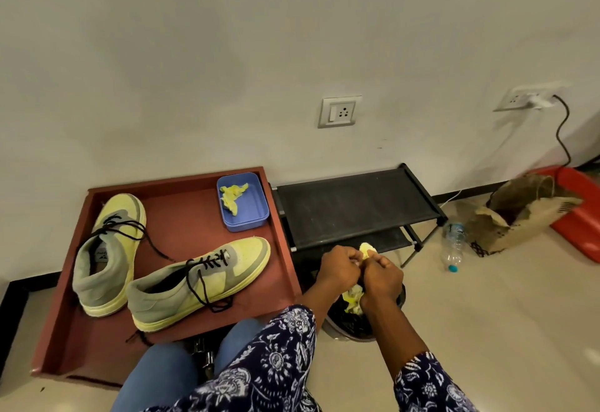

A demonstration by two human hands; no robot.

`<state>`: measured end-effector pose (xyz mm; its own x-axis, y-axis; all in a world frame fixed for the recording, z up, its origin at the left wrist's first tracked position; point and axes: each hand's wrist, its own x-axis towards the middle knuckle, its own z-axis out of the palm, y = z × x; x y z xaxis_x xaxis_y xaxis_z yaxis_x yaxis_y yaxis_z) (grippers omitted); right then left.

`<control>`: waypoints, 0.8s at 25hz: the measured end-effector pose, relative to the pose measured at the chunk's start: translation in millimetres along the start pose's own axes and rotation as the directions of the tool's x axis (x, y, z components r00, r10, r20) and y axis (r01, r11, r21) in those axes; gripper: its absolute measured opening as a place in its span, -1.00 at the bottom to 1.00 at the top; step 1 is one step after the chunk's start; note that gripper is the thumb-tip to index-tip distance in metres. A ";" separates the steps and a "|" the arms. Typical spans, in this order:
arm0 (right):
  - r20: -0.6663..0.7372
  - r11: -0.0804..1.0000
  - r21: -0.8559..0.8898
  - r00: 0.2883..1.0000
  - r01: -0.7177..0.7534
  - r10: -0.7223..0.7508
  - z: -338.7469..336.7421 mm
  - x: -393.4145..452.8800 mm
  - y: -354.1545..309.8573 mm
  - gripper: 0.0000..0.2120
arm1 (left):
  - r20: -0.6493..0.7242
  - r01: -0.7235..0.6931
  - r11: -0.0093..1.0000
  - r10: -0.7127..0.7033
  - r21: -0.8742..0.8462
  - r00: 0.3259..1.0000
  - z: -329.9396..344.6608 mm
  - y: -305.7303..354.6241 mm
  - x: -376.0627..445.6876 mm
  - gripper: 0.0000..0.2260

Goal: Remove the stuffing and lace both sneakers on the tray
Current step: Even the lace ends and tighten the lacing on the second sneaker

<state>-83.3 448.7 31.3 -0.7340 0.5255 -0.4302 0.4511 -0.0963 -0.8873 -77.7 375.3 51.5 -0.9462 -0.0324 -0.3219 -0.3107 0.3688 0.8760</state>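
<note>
Yellow paper stuffing (366, 249) is pinched between both hands, left hand (339, 267) and right hand (383, 277) curled tight around it, directly above a black-lined bin (354, 324) holding more yellow scraps. Both sneakers (107, 256) (198, 281) lie on the brown tray (285, 249), laces loose, one trailing over the near rim. A blue tub (251, 213) with yellow scraps sits in the tray's far right corner. A black rack (350, 207) stands against the wall, just beside the tray. Further right: a bottle (453, 246), a paper bag (519, 213), a red basin (581, 217). Bare floor lies right of the bin.
</note>
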 end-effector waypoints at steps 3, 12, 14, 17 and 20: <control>-0.067 0.999 -0.015 0.997 0.042 -0.043 -12.7 8.1 -8.8 -0.63 | 0.124 -0.001 1.000 0.002 -0.004 0.992 7.6 3.9 1.9 -0.62; -0.175 0.999 0.015 0.983 -0.049 0.051 -23.3 20.7 3.9 -0.65 | 0.065 0.119 0.987 -0.112 -0.107 0.992 -33.7 -43.1 -6.6 -0.69; -0.147 0.999 0.005 0.988 -0.043 0.043 -13.4 17.3 7.1 -0.72 | 0.019 0.131 0.979 -0.130 -0.155 0.991 -46.2 -50.8 -12.3 -0.70; -0.036 0.999 -0.039 0.999 -0.027 0.026 16.0 1.0 13.1 -0.75 | -0.065 0.111 0.975 -0.126 -0.190 0.990 -65.7 -62.9 -16.9 -0.71; 0.070 0.995 -0.103 0.998 0.012 -0.005 51.9 -26.9 20.8 -0.77 | -0.173 0.108 0.983 -0.134 -0.149 0.976 -88.5 -71.8 -18.4 -0.74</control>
<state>-80.5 388.7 15.8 -0.7700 0.4652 -0.4366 0.4920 -0.0025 -0.8706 -46.0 267.1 26.3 -0.8974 -0.2413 -0.3694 -0.4214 0.2210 0.8795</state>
